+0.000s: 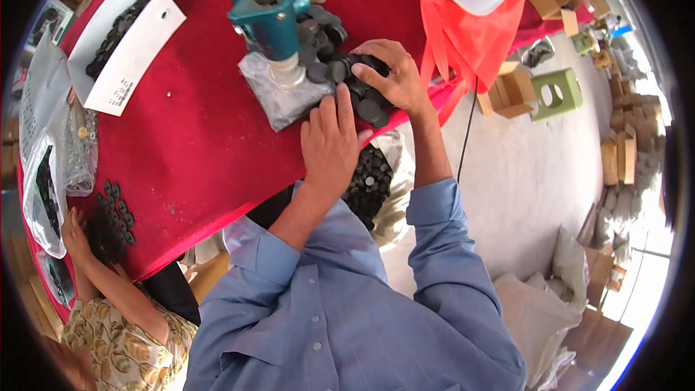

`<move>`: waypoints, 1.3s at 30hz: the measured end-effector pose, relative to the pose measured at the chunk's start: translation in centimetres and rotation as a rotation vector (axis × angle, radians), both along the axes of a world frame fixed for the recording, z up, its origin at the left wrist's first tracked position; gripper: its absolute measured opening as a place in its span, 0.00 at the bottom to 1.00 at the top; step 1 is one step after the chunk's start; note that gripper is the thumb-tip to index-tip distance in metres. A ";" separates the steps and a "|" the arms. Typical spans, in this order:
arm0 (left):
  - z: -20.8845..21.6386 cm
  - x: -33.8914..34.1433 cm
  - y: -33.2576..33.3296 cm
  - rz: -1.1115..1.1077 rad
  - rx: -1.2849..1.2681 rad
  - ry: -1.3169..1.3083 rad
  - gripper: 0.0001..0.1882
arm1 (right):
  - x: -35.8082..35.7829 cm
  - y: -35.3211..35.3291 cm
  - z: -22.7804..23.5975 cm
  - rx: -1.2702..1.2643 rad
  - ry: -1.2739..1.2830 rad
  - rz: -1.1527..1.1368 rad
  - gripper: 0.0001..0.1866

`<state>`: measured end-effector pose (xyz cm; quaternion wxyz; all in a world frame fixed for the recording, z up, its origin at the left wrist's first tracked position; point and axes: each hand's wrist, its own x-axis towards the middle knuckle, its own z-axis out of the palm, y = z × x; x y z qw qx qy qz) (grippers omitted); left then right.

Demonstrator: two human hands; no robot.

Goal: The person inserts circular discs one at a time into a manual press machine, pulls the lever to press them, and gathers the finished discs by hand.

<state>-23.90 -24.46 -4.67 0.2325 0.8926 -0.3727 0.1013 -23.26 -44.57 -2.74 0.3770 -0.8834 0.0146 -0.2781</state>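
Observation:
A teal hand press (271, 18) stands on a grey base plate (279, 98) on the red table (195, 137). Beside it lies a heap of small black round discs (326, 36). My right hand (387, 72) rests on the heap's near edge, fingers curled over several discs. My left hand (329, 141) lies flat at the table edge beside the base plate, its fingertips touching discs near the right hand. Whether it grips one is hidden. An open sack of more black discs (371, 181) sits below the table edge, between my forearms.
A white cardboard box of black parts (119, 36) stands far left. Clear bags (54, 174) line the left edge. Another person's hand (72, 235) sorts black rings (112, 221) there. Orange cloth (463, 29), cardboard boxes (510, 90) and white sacks (543, 304) occupy the floor at right.

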 end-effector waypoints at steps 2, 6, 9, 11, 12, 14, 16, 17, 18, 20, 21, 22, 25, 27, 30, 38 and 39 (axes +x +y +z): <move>0.0 0.9 0.1 -0.117 -0.073 -0.037 0.51 | -2.0 0.5 0.7 -0.066 0.062 -0.038 0.16; 1.0 2.4 0.9 -0.316 -0.140 0.065 0.47 | -5.5 1.2 0.2 0.013 0.071 -0.099 0.12; 1.4 2.5 0.9 -0.359 -0.159 0.106 0.43 | -7.8 3.1 0.8 0.097 0.079 -0.125 0.11; 1.3 2.6 1.0 -0.371 -0.155 0.125 0.43 | -9.0 4.1 1.2 0.128 0.098 -0.126 0.10; 1.2 2.7 1.2 -0.373 -0.165 0.132 0.42 | -9.5 4.5 1.0 0.127 0.099 -0.123 0.10; 1.1 2.8 1.1 -0.374 -0.179 0.137 0.40 | -10.1 4.8 0.5 0.345 0.053 -0.152 0.09; 1.3 2.6 1.0 -0.378 -0.225 0.165 0.39 | -9.8 4.1 1.2 0.375 0.058 -0.144 0.07; 1.2 2.5 1.0 -0.374 -0.221 0.168 0.38 | -9.0 3.4 1.6 0.435 0.077 -0.163 0.07; 1.0 2.6 1.1 -0.371 -0.220 0.165 0.38 | -7.8 2.6 2.1 0.496 0.096 -0.179 0.08; 0.7 2.7 1.2 -0.357 -0.245 0.143 0.37 | -3.9 1.2 3.3 0.447 0.063 -0.167 0.11; 0.5 2.7 1.2 -0.354 -0.245 0.138 0.37 | -1.5 0.4 3.5 0.417 0.018 -0.144 0.12; 0.3 2.7 1.1 -0.349 -0.267 0.124 0.37 | 1.0 -0.7 2.8 0.462 -0.010 -0.060 0.14; 0.2 2.5 0.9 -0.320 -0.334 0.122 0.38 | 8.6 -3.3 1.0 0.364 -0.027 0.085 0.20; -0.3 2.3 1.0 -0.296 -0.378 0.135 0.40 | 11.8 -3.3 0.2 0.331 0.103 0.207 0.26; -0.4 1.6 0.6 -0.169 -0.499 0.075 0.45 | 14.1 -2.7 -2.1 0.244 0.309 0.250 0.30; 0.2 2.3 0.9 -0.070 -0.367 0.023 0.56 | 7.1 -0.6 1.7 0.226 0.346 0.205 0.23; 0.2 2.3 0.9 -0.072 -0.368 0.025 0.56 | 6.0 -0.2 1.9 0.228 0.283 0.188 0.22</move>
